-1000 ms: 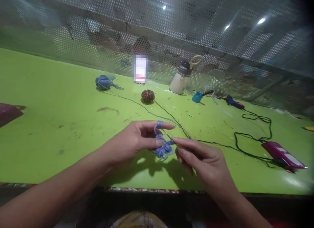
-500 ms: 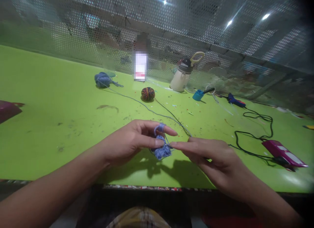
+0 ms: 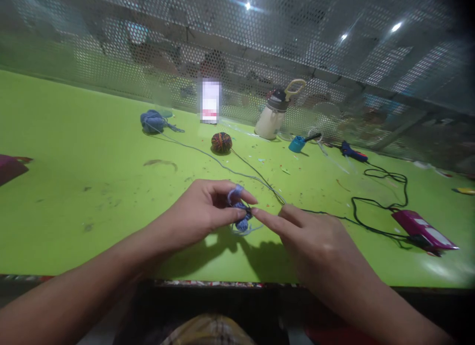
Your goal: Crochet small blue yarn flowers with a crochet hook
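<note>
My left hand (image 3: 202, 204) pinches a small blue crocheted piece (image 3: 242, 223) between thumb and fingers, above the green table. Blue yarn (image 3: 236, 190) is wound around its raised index finger. My right hand (image 3: 315, 236) is closed, its index fingertip at the piece's upper edge. It appears to hold a slim crochet hook, mostly hidden by the fingers. A blue yarn ball (image 3: 153, 122) lies at the back left, and a multicoloured yarn ball (image 3: 221, 143) sits nearer the middle. Strands from both run across the table toward my hands.
On the green table (image 3: 92, 152) stand a lit phone-like screen (image 3: 210, 100), a pale bottle (image 3: 270, 118) and a small blue pot (image 3: 297, 144). A glue gun (image 3: 353, 152) and a magenta box (image 3: 423, 229) with black cable lie right. A perforated panel (image 3: 156, 53) closes the back.
The crocheted piece has turned and shows less of its face. My right hand has tilted, with its index finger now angled toward the piece. The whole view has shifted slightly.
</note>
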Motion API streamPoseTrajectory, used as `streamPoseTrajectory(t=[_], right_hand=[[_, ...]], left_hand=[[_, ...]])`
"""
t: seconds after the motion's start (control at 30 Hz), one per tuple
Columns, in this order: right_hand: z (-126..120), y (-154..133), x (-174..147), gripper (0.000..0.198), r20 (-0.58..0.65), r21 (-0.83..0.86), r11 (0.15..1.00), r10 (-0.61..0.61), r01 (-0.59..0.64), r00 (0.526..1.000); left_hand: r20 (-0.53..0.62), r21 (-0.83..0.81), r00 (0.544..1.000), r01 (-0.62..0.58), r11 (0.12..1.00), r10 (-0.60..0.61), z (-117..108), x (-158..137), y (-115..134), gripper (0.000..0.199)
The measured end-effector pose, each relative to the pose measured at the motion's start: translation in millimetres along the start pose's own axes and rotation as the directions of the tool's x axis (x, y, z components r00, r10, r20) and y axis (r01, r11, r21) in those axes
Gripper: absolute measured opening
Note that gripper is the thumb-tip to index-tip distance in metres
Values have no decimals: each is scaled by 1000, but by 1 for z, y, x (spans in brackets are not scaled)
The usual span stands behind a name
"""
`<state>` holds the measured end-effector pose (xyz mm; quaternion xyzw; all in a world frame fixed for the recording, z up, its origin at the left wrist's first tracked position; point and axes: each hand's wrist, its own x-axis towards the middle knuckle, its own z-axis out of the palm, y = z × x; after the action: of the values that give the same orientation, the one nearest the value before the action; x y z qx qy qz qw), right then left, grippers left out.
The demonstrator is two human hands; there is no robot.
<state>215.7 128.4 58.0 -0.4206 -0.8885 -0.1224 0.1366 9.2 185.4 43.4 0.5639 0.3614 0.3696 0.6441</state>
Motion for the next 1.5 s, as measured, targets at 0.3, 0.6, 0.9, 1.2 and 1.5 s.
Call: streamPoseTrajectory(t=[0.3,0.6,0.9,1.2,1.5], right_hand=[[17,-18,2,59,-80,-103,986,121,-129,989],[54,-33,13,37,-299,516,814,465,-269,833],[51,-48,25,23,11,956,183,760,-230,650],[19,-15,3,49,-227,110,991,95,-71,969],[-2,-7,-4,49,-54,308,949,92,-71,994]], left_hand=[[-54,472,943,-266,841,329,7,-1,-5,21],[-89,603,782,-450,659,616,10,-3,-16,28],[-181,-260,982,-107,960,60,5,0,-3,41],[37,-179,997,-56,982,64,-15,0,3,19],[93,-170,990,-86,982,103,-17,3,3,8]])
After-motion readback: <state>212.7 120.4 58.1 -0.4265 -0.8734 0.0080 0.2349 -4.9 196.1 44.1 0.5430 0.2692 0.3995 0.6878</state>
